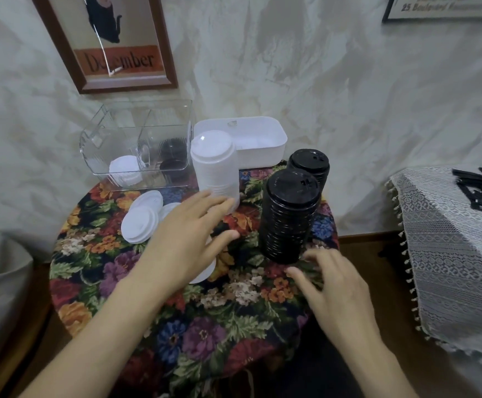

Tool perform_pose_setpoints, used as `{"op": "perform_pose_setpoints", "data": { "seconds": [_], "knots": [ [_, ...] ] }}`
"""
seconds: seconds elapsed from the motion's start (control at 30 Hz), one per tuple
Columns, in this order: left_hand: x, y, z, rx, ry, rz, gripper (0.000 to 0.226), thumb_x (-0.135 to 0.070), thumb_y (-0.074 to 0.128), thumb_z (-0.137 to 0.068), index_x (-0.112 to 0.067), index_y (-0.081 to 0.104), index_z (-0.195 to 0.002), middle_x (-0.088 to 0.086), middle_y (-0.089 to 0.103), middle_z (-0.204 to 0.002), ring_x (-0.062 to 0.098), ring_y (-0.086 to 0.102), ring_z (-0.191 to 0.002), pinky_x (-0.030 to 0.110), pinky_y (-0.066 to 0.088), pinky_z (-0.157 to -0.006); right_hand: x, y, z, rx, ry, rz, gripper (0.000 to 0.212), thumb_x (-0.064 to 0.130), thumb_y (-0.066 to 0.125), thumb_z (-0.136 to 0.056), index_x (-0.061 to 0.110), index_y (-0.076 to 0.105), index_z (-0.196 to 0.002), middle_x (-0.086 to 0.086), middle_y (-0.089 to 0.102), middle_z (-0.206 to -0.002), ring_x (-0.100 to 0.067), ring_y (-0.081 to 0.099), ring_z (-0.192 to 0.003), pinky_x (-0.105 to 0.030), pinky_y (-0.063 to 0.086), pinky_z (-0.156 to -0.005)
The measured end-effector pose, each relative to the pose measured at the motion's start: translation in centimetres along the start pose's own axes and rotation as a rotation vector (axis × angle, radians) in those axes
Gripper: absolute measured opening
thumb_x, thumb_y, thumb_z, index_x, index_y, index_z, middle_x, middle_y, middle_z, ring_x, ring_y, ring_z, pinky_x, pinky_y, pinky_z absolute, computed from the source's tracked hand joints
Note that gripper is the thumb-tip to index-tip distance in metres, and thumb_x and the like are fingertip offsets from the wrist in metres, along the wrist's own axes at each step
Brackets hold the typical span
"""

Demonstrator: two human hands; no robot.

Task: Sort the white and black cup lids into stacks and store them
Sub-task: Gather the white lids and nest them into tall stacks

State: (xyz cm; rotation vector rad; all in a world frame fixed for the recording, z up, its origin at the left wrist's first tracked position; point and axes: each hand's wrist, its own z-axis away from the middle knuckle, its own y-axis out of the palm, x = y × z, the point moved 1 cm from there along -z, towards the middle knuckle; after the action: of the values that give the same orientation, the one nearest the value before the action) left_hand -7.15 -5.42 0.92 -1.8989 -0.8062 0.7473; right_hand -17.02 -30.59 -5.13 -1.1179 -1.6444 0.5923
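A tall stack of white lids (216, 168) stands mid-table. Right of it stand two stacks of black lids, the near one (288, 216) taller than the far one (310, 165). Loose white lids (140, 222) lie at the left, and one white lid (206, 271) shows under my left hand. My left hand (188, 242) hovers with straight fingers, its tips at the foot of the white stack. My right hand (331, 285) has spread fingers just before the base of the near black stack. Neither hand holds anything.
A clear two-part bin (104, 139) at the back left holds some white lids (124, 170) and black lids (173, 159). A white box (265, 147) sits behind the stacks. The small round table has a floral cloth (205, 326). A lace-covered table (449, 239) stands right.
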Motion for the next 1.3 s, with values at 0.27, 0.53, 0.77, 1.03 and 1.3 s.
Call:
{"op": "perform_pose_setpoints", "data": {
  "seconds": [0.27,0.53,0.77,1.03,1.3],
  "knots": [
    [4.0,0.3,6.6,0.013,-0.116,0.013,0.067,-0.063,0.051,-0.099,-0.026,0.045,-0.155,0.002,0.042,-0.161,0.027,0.040,-0.147,0.046,0.043,-0.112,6.1,4.7,-0.6,0.137,-0.429,0.154,0.049,0.048,0.057,-0.097,0.022,0.057,-0.139,0.008,0.061,-0.129,-0.016,0.062,-0.112,-0.026,0.056,-0.076],
    [5.5,1.4,9.9,-0.005,-0.226,0.086,0.073,-0.059,0.052,-0.094,-0.036,0.031,-0.161,-0.006,0.027,-0.169,0.020,0.053,-0.137,0.039,0.059,-0.087,9.4,6.0,-4.1,0.265,-0.488,0.167,0.064,0.044,0.059,-0.097,0.019,0.042,-0.153,0.006,0.057,-0.142,-0.018,0.060,-0.122,-0.031,0.057,-0.082],
    [5.0,1.5,10.4,0.035,-0.286,0.215,0.077,-0.054,0.055,-0.100,-0.057,0.006,-0.159,-0.022,0.015,-0.170,0.019,0.056,-0.135,0.041,0.057,-0.093,9.8,5.2,-5.5,0.530,-0.308,-0.145,0.083,0.053,0.051,-0.101,0.042,-0.003,-0.163,0.024,0.017,-0.167,-0.005,0.030,-0.149,-0.033,0.037,-0.116],
    [4.3,1.8,9.9,0.083,-0.445,0.468,0.107,-0.056,0.069,-0.093,-0.058,-0.019,-0.155,-0.025,0.037,-0.160,0.006,0.053,-0.137,0.035,0.049,-0.109,9.4,8.5,-5.9,0.583,-0.080,-0.684,0.087,0.071,0.070,-0.081,0.063,0.021,-0.152,0.030,0.036,-0.158,0.000,0.036,-0.147,-0.045,0.038,-0.120],
    [6.0,2.9,7.9,0.155,-0.489,0.350,0.111,-0.057,0.073,-0.089,-0.050,-0.012,-0.160,-0.007,0.055,-0.151,0.017,0.063,-0.119,0.037,0.052,-0.093,9.7,9.3,-7.4,0.578,-0.039,-0.777,0.072,0.036,0.080,-0.089,0.054,0.041,-0.147,0.032,0.051,-0.144,0.009,0.049,-0.132,-0.033,0.047,-0.113]
  ]
}}
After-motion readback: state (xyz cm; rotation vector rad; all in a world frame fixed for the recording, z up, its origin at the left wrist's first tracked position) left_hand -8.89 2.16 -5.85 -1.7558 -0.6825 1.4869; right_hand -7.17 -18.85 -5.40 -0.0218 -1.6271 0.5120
